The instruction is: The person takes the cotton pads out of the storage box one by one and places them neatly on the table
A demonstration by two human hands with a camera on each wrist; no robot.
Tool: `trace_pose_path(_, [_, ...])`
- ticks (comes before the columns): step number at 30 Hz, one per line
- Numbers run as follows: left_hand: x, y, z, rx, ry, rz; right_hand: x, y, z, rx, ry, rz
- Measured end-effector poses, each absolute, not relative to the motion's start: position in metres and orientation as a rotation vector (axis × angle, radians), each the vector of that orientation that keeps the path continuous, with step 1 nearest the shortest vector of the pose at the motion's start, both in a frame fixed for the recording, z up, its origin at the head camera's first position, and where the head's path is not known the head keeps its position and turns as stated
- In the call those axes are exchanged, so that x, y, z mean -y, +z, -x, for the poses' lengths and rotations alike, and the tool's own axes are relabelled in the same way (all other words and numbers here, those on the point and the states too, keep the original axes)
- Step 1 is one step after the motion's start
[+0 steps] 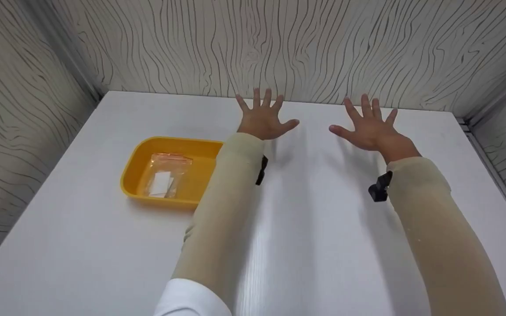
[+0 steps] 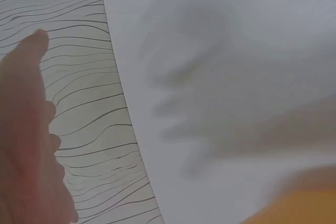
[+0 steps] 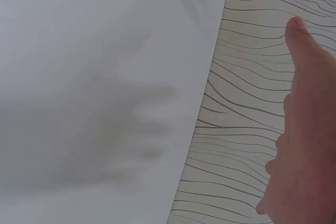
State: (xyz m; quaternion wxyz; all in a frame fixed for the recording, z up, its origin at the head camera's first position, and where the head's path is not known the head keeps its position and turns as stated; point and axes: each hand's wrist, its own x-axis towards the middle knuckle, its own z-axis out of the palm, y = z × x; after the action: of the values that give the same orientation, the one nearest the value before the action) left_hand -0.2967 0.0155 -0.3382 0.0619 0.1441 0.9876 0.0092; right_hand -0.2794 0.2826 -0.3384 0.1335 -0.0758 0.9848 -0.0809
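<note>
- The left grip (image 1: pixel 262 122) is a bare hand with nothing in it; its fingers are spread wide and point at the back wall, and its thumb points toward the other hand.
- The right grip (image 1: pixel 369 131) is let go too, with its fingers spread and its thumb pointing back at the left one. The two are apart, up above the desk (image 1: pixel 81 237).
- The yellow tray (image 1: pixel 198 175) sits on the desk, to the left of the left grip and closer to the person. Its long way seems to run from side to side, but the left sleeve (image 1: pixel 226 193) hides its right end.
- A clear bag (image 1: pixel 178 166) lies in the left part of the tray. Its orange-red strip is on the far edge, toward the wall.
- A white piece (image 1: pixel 160 183) shows inside the bag, with its long way running near to far.
- The desk is white, smooth and a bit shiny, with soft shadows under both grips.
- The wall (image 1: pixel 191 44) past the fingertips is pale with dark wavy lines, like wood. More wavy walls stand at both sides, and a gray metal post (image 1: pixel 70 52) is in the left corner.
- The tray has round corners and a thick rim. The bag is thin and see-through.
- Both long sleeves are tan cloth.
</note>
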Motion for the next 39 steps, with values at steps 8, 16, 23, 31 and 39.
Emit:
trace_pose_path(8, [-0.001, -0.327, 0.301, -2.9, 0.159, -0.453, -0.284, -0.33, 0.275, -2.896, -0.204, 0.285])
trace_pose_path(16, [0.019, -0.31, 0.299, -2.832, 0.233, -0.498, -0.29, -0.321, 0.269, -2.918, -0.208, 0.35])
trace_pose_path(23, [0.036, -0.303, 0.295, -2.799, 0.24, -0.53, -0.297, -0.321, 0.261, -2.916, -0.189, 0.374])
trace_pose_path(31, [0.066, -0.302, 0.282, -2.795, 0.267, -0.583, -0.306, -0.319, 0.251, -2.901, -0.196, 0.408])
trace_pose_path(39, [0.094, -0.305, 0.267, -2.799, 0.312, -0.657, -0.308, -0.32, 0.241, -2.883, -0.274, 0.429])
